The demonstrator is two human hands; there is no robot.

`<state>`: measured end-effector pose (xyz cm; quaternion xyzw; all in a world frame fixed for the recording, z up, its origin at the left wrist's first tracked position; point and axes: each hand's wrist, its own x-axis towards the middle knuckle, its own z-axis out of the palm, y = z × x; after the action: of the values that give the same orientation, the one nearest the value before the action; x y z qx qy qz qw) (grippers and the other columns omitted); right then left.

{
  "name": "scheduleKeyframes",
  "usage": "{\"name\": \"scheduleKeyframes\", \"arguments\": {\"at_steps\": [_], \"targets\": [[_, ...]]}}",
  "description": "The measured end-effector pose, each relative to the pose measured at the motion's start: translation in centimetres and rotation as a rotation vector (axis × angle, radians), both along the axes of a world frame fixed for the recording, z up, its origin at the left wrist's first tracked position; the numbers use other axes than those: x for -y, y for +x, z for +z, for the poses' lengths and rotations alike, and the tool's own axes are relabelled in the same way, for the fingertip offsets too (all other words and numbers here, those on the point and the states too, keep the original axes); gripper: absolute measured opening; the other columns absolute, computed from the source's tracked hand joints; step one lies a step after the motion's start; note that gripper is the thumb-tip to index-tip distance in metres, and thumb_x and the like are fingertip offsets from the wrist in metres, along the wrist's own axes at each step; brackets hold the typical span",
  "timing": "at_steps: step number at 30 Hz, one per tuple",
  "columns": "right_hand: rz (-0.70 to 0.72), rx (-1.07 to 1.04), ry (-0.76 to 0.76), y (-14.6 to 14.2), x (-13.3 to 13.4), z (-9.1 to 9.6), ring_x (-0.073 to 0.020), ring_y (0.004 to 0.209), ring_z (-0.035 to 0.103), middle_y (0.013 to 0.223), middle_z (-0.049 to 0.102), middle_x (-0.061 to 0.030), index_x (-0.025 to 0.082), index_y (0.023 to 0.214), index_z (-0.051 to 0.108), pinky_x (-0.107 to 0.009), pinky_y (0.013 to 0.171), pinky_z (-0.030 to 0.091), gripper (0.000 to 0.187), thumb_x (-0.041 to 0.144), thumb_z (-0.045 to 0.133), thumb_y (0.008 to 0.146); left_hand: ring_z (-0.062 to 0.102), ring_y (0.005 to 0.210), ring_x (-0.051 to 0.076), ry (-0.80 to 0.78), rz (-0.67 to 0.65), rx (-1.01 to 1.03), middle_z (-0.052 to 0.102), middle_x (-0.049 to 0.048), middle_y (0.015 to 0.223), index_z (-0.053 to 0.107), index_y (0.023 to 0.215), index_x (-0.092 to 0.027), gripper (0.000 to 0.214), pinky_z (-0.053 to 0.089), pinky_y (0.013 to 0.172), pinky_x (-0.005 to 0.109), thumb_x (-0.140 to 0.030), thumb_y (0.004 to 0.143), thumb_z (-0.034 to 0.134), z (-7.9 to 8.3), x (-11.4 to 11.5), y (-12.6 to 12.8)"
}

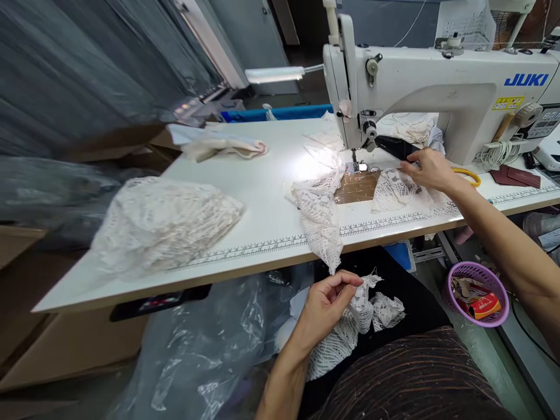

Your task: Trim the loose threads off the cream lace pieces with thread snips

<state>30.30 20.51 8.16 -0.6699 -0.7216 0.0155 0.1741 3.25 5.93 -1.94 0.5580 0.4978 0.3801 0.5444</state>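
Over my lap, my left hand pinches the edge of a white lace piece between thumb and fingers. My right hand reaches to the bed of the sewing machine and is closed on a slim black tool, whose exact kind I cannot make out. Under that hand lies a lace piece. Another lace piece lies left of the presser foot, its pointed tip hanging over the table's front edge.
A stack of lace pieces lies on the left of the white table, with folded fabric behind it. Yellow scissor-like handles show beside my right wrist. A purple basket stands below at right; clear plastic hangs below left.
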Motion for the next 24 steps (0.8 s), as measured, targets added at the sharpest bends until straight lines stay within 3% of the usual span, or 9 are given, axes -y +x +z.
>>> {"name": "scheduleKeyframes", "arguments": {"at_steps": [2, 4, 8, 10, 13, 16, 19, 21, 24], "targets": [[-0.004, 0.003, -0.07, -0.9, -0.6, -0.4, -0.0337, 0.102, 0.065, 0.099, 0.074, -0.0164, 0.012, 0.091, 0.075, -0.042, 0.088, 0.049, 0.02, 0.025, 0.061, 0.085, 0.06, 0.064, 0.013, -0.009, 0.034, 0.001, 0.073, 0.0044, 0.074, 0.076, 0.073, -0.017, 0.014, 0.047, 0.057, 0.021, -0.03, 0.069, 0.072, 0.0, 0.2, -0.2], [-0.008, -0.082, -0.033, -1.2, -1.0, -0.5, -0.0284, 0.095, 0.066, 0.09, 0.074, -0.0131, 0.013, 0.08, 0.072, -0.037, 0.085, 0.048, 0.01, 0.017, 0.063, 0.083, 0.061, 0.065, 0.014, -0.013, 0.071, 0.001, 0.073, 0.0042, 0.074, 0.076, 0.075, -0.017, 0.016, 0.049, 0.058, 0.022, -0.031, 0.068, 0.074, 0.0, 0.4, -0.6], [0.038, -0.509, 0.138, -1.2, -0.4, 0.5, -0.0118, 0.069, 0.054, 0.071, 0.062, -0.0028, 0.018, 0.065, 0.055, -0.028, 0.069, 0.044, 0.024, 0.014, 0.064, 0.086, 0.063, 0.064, 0.014, -0.022, 0.129, -0.01, 0.074, 0.0044, 0.075, 0.076, 0.077, -0.017, 0.021, 0.05, 0.057, 0.022, -0.034, 0.065, 0.08, -0.2, 0.6, -1.3], [0.121, -0.75, 0.157, -1.6, 1.0, 1.3, -0.0086, 0.063, 0.048, 0.066, 0.057, 0.001, 0.021, 0.065, 0.052, -0.025, 0.062, 0.04, 0.028, 0.016, 0.067, 0.088, 0.062, 0.061, 0.013, -0.019, 0.149, -0.013, 0.074, 0.004, 0.072, 0.076, 0.077, -0.017, 0.023, 0.05, 0.055, 0.022, -0.035, 0.064, 0.082, -0.3, 0.6, -1.5], [0.246, -0.994, 0.093, -2.6, 5.1, 2.3, -0.0077, 0.057, 0.047, 0.063, 0.057, 0.002, 0.022, 0.069, 0.058, -0.023, 0.053, 0.039, 0.021, 0.017, 0.07, 0.087, 0.06, 0.058, 0.013, -0.005, 0.16, -0.003, 0.073, 0.0036, 0.071, 0.076, 0.078, -0.016, 0.027, 0.049, 0.053, 0.022, -0.038, 0.063, 0.084, -0.3, 0.4, -1.3], [0.473, -1.084, -0.305, -4.0, 10.5, 2.1, -0.0094, 0.058, 0.055, 0.071, 0.066, 0.0001, 0.02, 0.079, 0.066, -0.023, 0.049, 0.04, 0.009, 0.026, 0.07, 0.085, 0.06, 0.059, 0.012, -0.012, 0.157, 0.022, 0.073, 0.0034, 0.072, 0.076, 0.079, -0.016, 0.029, 0.05, 0.055, 0.022, -0.039, 0.063, 0.084, -0.4, 0.1, -0.8], [0.699, -1.079, -0.676, -5.4, 14.8, 0.1, -0.0098, 0.061, 0.057, 0.071, 0.067, 0.0008, 0.017, 0.08, 0.069, -0.022, 0.053, 0.044, 0.009, 0.024, 0.065, 0.085, 0.063, 0.065, 0.015, -0.003, 0.143, 0.064, 0.073, 0.0043, 0.075, 0.075, 0.077, -0.016, 0.031, 0.052, 0.06, 0.024, -0.042, 0.062, 0.084, -0.5, 0.1, -0.2], [0.772, -1.085, -0.787, -6.3, 16.2, -1.9, -0.0102, 0.066, 0.058, 0.076, 0.069, -0.001, 0.016, 0.083, 0.07, -0.023, 0.057, 0.045, 0.013, 0.023, 0.062, 0.087, 0.065, 0.071, 0.017, 0.025, 0.102, 0.096, 0.074, 0.0056, 0.079, 0.076, 0.078, -0.016, 0.034, 0.053, 0.065, 0.026, -0.047, 0.066, 0.082, -0.6, 0.4, 0.1], [0.701, -1.11, -0.737, -7.3, 16.6, -4.8, -0.0105, 0.067, 0.056, 0.077, 0.068, -0.0014, 0.015, 0.087, 0.071, -0.024, 0.062, 0.045, 0.018, 0.027, 0.059, 0.09, 0.067, 0.081, 0.021, 0.029, -0.024, 0.192, 0.074, 0.0088, 0.087, 0.078, 0.083, -0.016, 0.048, 0.053, 0.072, 0.029, -0.062, 0.078, 0.068, -0.8, 1.2, 0.2]]}}
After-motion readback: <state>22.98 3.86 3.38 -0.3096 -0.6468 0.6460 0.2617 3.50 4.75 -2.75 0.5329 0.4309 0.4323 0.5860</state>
